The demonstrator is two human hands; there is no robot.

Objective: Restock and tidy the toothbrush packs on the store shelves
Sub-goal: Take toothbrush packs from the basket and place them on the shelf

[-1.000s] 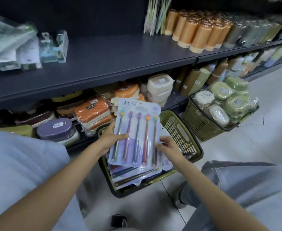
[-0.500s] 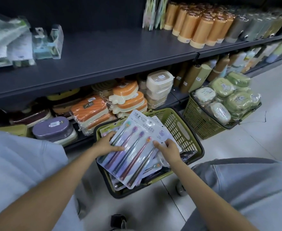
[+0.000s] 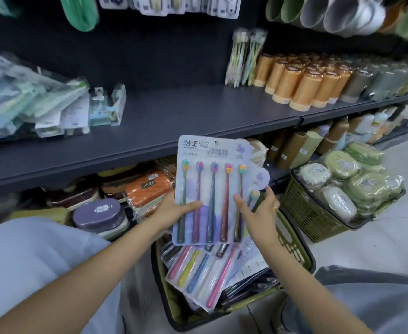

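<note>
I hold a stack of toothbrush packs point(image 3: 212, 184) upright in front of the dark shelf point(image 3: 174, 121); the front card shows several coloured brushes. My left hand point(image 3: 174, 210) grips the stack's left edge, thumb across the front. My right hand point(image 3: 258, 210) pinches the right edge, where a second pack peeks out behind. Below them, an olive basket point(image 3: 294, 251) on the floor holds more toothbrush packs point(image 3: 203, 276) lying loose. Other toothbrush packs point(image 3: 29, 104) lie piled at the shelf's left end, and tall clear packs point(image 3: 243, 59) stand near the middle.
Orange tube containers point(image 3: 301, 85) fill the shelf's right part. A second olive basket point(image 3: 318, 213) of wrapped soap boxes stands on the floor to the right. Orange and purple boxes point(image 3: 99, 213) sit on the lower shelf. My knees flank the basket.
The packs were lifted out of the basket and turned upright, now held level with the shelf edge. My view tilted upward, showing the upper shelf and hanging goods.
</note>
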